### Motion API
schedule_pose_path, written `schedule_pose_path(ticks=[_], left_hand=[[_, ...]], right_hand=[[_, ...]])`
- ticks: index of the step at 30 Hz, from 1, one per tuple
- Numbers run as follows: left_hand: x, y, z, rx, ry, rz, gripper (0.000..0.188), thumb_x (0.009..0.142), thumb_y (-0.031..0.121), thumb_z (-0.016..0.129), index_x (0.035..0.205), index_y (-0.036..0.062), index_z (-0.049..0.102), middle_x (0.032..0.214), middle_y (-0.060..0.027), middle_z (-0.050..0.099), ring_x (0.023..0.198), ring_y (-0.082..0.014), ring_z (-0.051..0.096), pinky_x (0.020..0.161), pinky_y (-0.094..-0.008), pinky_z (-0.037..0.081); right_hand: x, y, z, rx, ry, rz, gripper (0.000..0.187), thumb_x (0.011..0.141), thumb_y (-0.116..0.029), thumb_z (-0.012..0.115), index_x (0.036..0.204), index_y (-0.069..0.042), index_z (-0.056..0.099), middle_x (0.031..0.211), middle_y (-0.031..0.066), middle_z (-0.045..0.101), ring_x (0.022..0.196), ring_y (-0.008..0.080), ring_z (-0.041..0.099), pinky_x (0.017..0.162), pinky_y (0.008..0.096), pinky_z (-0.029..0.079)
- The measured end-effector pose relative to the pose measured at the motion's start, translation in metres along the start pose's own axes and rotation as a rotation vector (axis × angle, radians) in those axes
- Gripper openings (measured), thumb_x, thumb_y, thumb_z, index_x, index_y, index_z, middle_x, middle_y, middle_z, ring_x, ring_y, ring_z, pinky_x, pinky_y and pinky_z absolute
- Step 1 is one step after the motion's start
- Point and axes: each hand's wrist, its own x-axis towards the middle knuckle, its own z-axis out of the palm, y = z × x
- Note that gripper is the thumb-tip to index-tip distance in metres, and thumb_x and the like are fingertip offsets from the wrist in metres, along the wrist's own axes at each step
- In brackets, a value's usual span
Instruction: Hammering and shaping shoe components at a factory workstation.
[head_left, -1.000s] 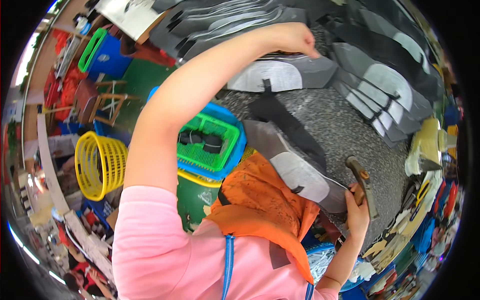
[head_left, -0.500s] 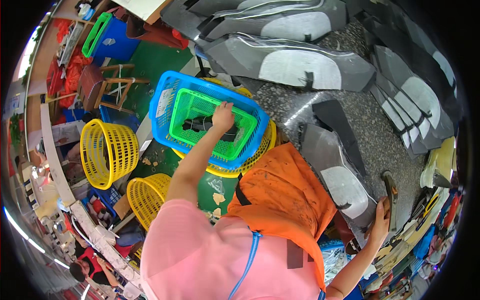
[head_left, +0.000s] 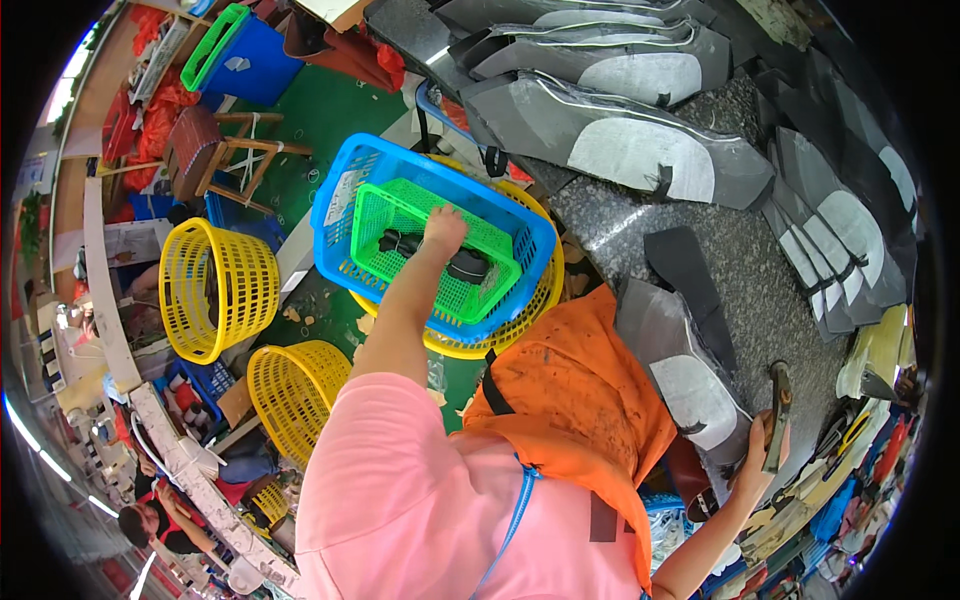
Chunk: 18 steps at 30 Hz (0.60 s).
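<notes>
My left hand (head_left: 443, 228) reaches down into a green basket (head_left: 400, 205) that sits inside a blue basket (head_left: 345, 195). Its fingers curl over small black pieces (head_left: 468, 266) lying in the green basket; whether they grip one is hidden. My right hand (head_left: 757, 462) is low at the right, closed around a dark flat tool with a brownish handle (head_left: 779, 412), beside a grey and white cut piece (head_left: 690, 385) on the speckled stone table (head_left: 760, 270). I wear a pink shirt and an orange apron (head_left: 575, 395).
Stacks of grey and white cut pieces (head_left: 625, 150) cover the table's far and right sides. A yellow basket (head_left: 505, 340) sits under the blue one. Two more yellow baskets (head_left: 215, 290) (head_left: 290, 395) stand on the green floor at left, near a wooden stool (head_left: 215, 150).
My left arm has swung down from the stacked pieces on the table to the green basket. My right hand keeps the tool in about the same place.
</notes>
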Motion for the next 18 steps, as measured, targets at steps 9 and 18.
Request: schedule_pose_path(ticks=[9,18], left_hand=[[-0.039,-0.061,-0.1,-0.118,-0.02,-0.081,0.019,0.077,0.014,0.063,0.093,0.0082,0.072,0.1,-0.0137,0.071,0.1,-0.0303,0.066,0.081,-0.0446,0.053],[-0.178,-0.159,-0.235,-0.401,0.063,-0.072,0.035,0.059,0.022,0.071,0.082,-0.0034,0.067,0.087,-0.0233,0.067,0.083,-0.0411,0.064,0.075,-0.0436,0.051]], right_hand=[[0.009,-0.006,0.003,0.068,-0.008,-0.014,0.019,0.088,-0.016,0.062,0.099,0.0,0.059,0.089,0.0048,0.056,0.084,0.0166,0.05,0.081,0.032,0.04],[0.004,-0.003,0.006,0.214,0.005,-0.052,0.013,0.083,-0.01,0.064,0.087,-0.001,0.056,0.071,0.0008,0.05,0.067,0.01,0.045,0.063,0.0263,0.039]])
